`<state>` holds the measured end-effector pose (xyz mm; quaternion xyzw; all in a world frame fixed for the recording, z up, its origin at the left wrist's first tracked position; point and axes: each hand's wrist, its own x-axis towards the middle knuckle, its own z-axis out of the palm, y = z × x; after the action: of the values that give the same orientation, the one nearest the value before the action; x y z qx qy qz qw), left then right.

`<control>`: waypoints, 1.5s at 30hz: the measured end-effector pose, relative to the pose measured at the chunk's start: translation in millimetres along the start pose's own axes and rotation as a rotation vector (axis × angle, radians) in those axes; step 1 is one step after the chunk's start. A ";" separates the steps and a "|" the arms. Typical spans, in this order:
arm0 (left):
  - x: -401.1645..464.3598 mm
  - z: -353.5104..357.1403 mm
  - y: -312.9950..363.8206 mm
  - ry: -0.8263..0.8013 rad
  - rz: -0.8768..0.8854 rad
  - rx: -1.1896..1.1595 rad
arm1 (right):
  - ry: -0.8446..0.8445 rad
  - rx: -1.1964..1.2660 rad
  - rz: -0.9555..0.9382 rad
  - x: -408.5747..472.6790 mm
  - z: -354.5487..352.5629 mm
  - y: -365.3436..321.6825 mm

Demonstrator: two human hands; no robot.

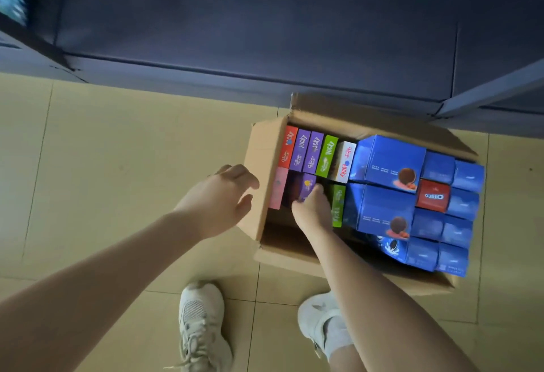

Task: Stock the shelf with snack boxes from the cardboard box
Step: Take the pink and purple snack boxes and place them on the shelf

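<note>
The right hand (312, 210) reaches into the open brown cardboard box (266, 148) at centre right, fingers curled on a purple snack box (307, 187) — the grip partly hidden — while the left hand (219, 201) hovers relaxed; tightly packed neighbours may lift along.

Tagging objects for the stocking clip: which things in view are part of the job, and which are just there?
Job:
- cardboard box, open on the floor
- Pocky boxes, upright in rows
- blue Oreo boxes and one red Oreo box
- shelf, dark
- right hand, reaching among the Pocky boxes
- left hand, at the box's left flap

Not job:
- white sneakers
- tiled floor
</note>
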<state>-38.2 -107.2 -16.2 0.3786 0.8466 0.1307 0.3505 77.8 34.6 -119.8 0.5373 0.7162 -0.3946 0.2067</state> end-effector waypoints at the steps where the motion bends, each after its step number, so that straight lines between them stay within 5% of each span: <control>1: 3.9 1.7 1.7 -0.007 0.002 0.003 | 0.025 0.047 0.034 0.6 -0.5 -1.5; 6: 22.6 8.0 7.1 -0.023 0.028 0.023 | 0.009 0.158 -0.033 1.2 -0.4 4.7; 12: 35.4 20.0 11.2 0.075 0.111 0.060 | -0.002 0.016 -0.119 7.1 4.0 7.7; 18: 49.4 40.1 14.8 -0.018 0.349 0.546 | -0.066 -0.050 -0.049 1.2 -13.2 19.8; 27: 63.3 87.9 31.9 -0.193 0.098 0.943 | 0.151 -0.021 -0.315 -51.2 -107.0 13.3; 34: 65.1 108.7 41.2 -0.043 0.070 1.106 | 0.145 0.126 -0.335 -43.8 -150.9 13.9; 40: 49.7 118.5 30.7 0.169 0.133 0.892 | 0.122 0.222 -0.336 -41.4 -150.6 30.9; 45: 60.9 80.4 40.0 0.061 0.127 0.365 | 0.156 0.354 -0.373 -45.9 -158.5 38.1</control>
<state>10.9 -39.0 -84.9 0.4844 0.8409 0.0082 0.2412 149.1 135.9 -4.2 0.4526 0.7363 -0.5025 -0.0225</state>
